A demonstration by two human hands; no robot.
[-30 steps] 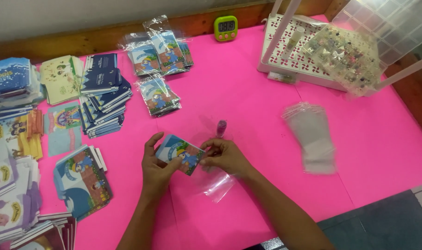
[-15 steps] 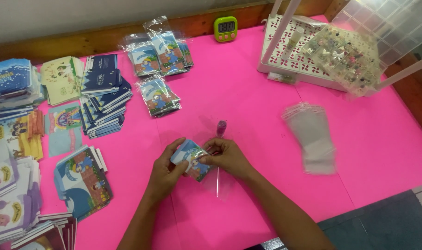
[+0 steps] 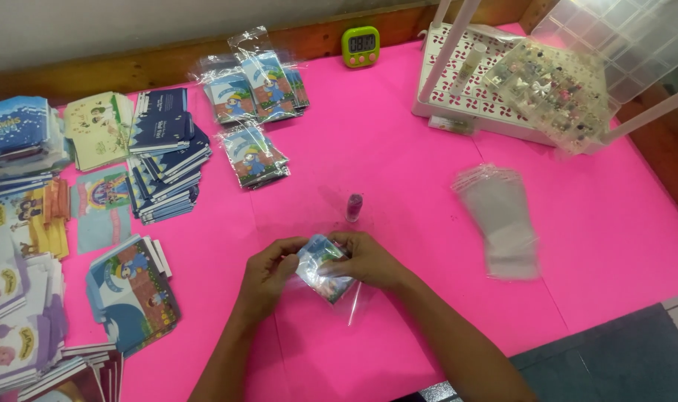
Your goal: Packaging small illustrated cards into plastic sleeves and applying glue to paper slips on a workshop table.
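My left hand (image 3: 266, 274) and my right hand (image 3: 369, 259) meet over the pink table (image 3: 398, 164), both gripping one small illustrated card (image 3: 322, 268). The card sits mostly inside a clear plastic sleeve (image 3: 343, 286) whose loose end trails toward me. A small glittery vial (image 3: 354, 207) stands upright just beyond my right hand.
A stack of empty clear sleeves (image 3: 503, 219) lies to the right. Bagged cards (image 3: 253, 155) and card stacks (image 3: 164, 152) fill the left and back. A green timer (image 3: 361, 45), a white tray (image 3: 458, 97) and a clear bead organiser (image 3: 555, 93) stand at the back right.
The card has slid from lying open in my hands into the clear sleeve. My hands have drawn closer together and slightly toward me.
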